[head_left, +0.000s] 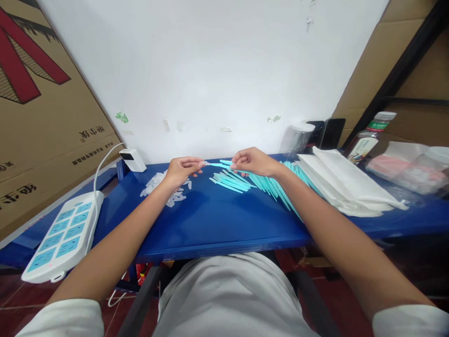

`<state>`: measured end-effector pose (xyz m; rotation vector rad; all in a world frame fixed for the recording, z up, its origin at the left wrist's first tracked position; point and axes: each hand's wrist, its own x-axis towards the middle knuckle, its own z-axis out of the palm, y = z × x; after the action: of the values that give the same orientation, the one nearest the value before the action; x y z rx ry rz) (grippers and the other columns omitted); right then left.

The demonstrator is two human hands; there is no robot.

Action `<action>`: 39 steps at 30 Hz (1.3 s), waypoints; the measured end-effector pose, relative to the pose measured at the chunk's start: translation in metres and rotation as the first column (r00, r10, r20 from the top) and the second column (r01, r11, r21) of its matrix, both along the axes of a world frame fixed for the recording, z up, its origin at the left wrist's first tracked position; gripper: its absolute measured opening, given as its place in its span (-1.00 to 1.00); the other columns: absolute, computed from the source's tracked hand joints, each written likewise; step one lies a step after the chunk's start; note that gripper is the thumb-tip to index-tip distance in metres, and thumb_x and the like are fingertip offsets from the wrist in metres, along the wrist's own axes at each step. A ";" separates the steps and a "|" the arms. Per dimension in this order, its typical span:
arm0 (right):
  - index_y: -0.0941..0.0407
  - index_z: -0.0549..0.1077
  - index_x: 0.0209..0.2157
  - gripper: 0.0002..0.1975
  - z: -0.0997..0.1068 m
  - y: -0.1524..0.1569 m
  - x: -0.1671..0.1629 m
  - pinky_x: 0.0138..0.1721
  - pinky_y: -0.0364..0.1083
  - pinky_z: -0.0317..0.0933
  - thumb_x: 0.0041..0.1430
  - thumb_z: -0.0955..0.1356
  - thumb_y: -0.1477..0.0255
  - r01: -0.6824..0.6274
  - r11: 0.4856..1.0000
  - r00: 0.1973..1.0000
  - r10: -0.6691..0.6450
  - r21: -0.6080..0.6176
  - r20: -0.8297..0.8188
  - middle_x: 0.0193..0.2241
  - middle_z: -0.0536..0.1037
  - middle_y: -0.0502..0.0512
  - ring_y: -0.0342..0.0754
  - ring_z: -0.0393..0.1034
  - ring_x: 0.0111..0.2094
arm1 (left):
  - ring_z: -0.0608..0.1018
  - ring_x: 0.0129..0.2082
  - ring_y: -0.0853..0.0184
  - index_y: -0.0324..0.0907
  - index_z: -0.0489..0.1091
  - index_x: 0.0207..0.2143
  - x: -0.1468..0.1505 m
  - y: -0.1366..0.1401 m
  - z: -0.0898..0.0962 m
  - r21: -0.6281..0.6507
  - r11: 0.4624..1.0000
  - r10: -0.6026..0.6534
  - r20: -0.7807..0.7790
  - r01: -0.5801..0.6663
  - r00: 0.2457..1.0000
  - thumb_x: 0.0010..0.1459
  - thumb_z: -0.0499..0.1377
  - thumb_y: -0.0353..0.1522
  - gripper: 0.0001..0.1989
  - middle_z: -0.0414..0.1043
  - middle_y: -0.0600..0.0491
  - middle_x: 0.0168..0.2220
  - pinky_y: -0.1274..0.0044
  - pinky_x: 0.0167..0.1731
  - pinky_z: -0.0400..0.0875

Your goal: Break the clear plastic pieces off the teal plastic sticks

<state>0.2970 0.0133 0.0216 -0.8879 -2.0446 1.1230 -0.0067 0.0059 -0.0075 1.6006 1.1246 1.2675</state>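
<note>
My left hand [183,170] pinches a small translucent cap [206,163] between thumb and fingertips, above the left part of the blue table. Opposite it, my right hand [253,162] is closed on a slim turquoise stick [218,164], whose narrow tip points left and meets the cap; how deep it sits inside is too small to tell. Under and beside my left hand lies a loose heap of translucent caps [177,198]. Below my right hand, a small pile of turquoise sticks [232,181] lies on the table. A longer row of turquoise sticks [271,188] runs beneath my right forearm.
White flat sheets or bags [345,182] are stacked at the right. Behind them stand a clear jar [299,138], dark phones [332,133] and a bottle [368,135]. A power strip [65,234] and white charger [133,160] sit at the left. A white wall [224,84] rises behind the blue table [224,224].
</note>
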 end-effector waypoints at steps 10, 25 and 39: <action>0.21 0.55 -0.21 -0.52 0.003 -0.004 -0.002 -0.51 -0.17 0.30 0.04 0.57 0.10 -0.030 0.999 0.999 0.031 -0.020 0.011 -0.37 0.66 0.17 -0.16 0.42 -0.52 | 0.64 -0.32 0.23 -0.26 0.66 -0.25 0.003 0.001 -0.002 0.020 1.000 -0.002 -0.024 0.002 1.000 -0.05 0.49 0.00 -0.48 0.67 -0.17 -0.28 0.51 -0.41 0.51; 0.20 0.56 -0.25 -0.57 0.005 -0.005 0.000 -0.52 -0.17 0.29 0.05 0.58 0.13 0.011 0.999 1.000 -0.010 -0.031 0.017 -0.38 0.65 0.16 -0.15 0.43 -0.51 | 0.70 -0.16 0.12 -0.29 0.62 -0.26 0.003 0.001 -0.002 -0.029 0.999 -0.035 0.202 0.042 0.979 -0.22 0.61 -0.19 -0.49 0.67 -0.16 -0.25 0.28 0.00 0.60; 0.20 0.57 -0.25 -0.61 0.007 -0.007 0.000 -0.51 -0.15 0.29 0.10 0.56 0.16 0.023 1.000 0.999 -0.023 0.000 0.042 -0.39 0.64 0.15 -0.14 0.43 -0.50 | 0.68 -0.04 0.00 -0.27 0.64 -0.21 0.004 -0.002 -0.001 -0.031 0.997 -0.071 0.136 0.076 0.988 -0.26 0.62 -0.19 -0.45 0.67 -0.20 -0.13 0.19 0.10 0.56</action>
<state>0.2975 0.0064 0.0284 -0.9403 -2.0630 1.1014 -0.0026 0.0035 -0.0082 1.4934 0.9902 1.2795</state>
